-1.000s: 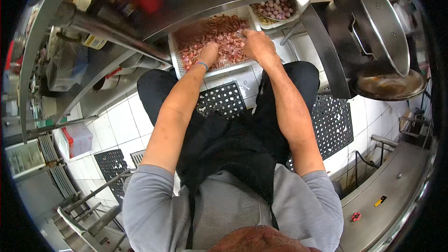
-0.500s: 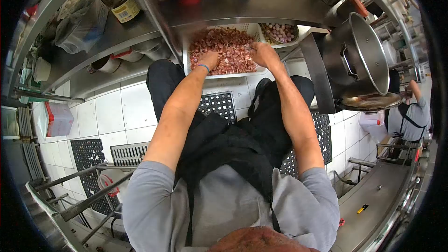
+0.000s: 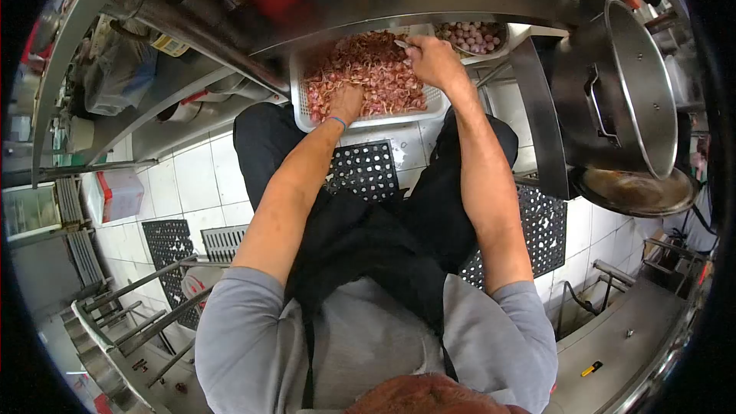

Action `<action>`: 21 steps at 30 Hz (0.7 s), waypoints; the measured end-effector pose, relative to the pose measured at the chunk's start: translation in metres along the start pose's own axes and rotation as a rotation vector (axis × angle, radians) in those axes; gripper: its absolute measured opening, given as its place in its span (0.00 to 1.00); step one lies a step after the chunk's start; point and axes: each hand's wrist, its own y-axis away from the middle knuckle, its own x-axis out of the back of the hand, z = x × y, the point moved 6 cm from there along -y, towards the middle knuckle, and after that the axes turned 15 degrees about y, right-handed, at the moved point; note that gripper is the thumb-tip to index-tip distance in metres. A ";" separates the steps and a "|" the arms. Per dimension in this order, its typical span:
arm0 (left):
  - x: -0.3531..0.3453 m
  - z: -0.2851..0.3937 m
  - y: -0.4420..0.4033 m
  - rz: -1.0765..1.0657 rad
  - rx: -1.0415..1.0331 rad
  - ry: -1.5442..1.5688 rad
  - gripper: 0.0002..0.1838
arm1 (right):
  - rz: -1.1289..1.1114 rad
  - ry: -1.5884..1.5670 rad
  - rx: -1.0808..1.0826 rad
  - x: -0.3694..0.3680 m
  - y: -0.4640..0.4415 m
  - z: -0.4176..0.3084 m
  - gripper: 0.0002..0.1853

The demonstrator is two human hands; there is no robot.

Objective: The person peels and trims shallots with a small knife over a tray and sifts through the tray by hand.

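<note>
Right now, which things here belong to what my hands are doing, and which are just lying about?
Likely part of the job:
- reddish bulbs, with your left hand among them
- basket holding them
- small tool in your right hand
- paler bulbs alongside, probably

Apparently just lying about:
- pot
- floor mat
- yellow tool

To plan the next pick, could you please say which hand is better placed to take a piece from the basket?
Probably the left hand, down among the reddish pieces in the white basket; the right hand holds a small metallic tool.
</note>
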 end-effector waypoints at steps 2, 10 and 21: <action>0.003 0.004 -0.004 -0.036 -0.026 -0.008 0.09 | 0.029 -0.029 -0.017 -0.002 -0.003 0.006 0.14; 0.048 0.018 -0.038 -0.354 -0.164 -0.034 0.12 | -0.065 -0.013 -0.098 0.000 -0.004 0.009 0.14; 0.127 0.039 0.012 -0.159 0.385 1.776 0.14 | -0.140 -0.373 0.115 -0.041 0.006 -0.029 0.21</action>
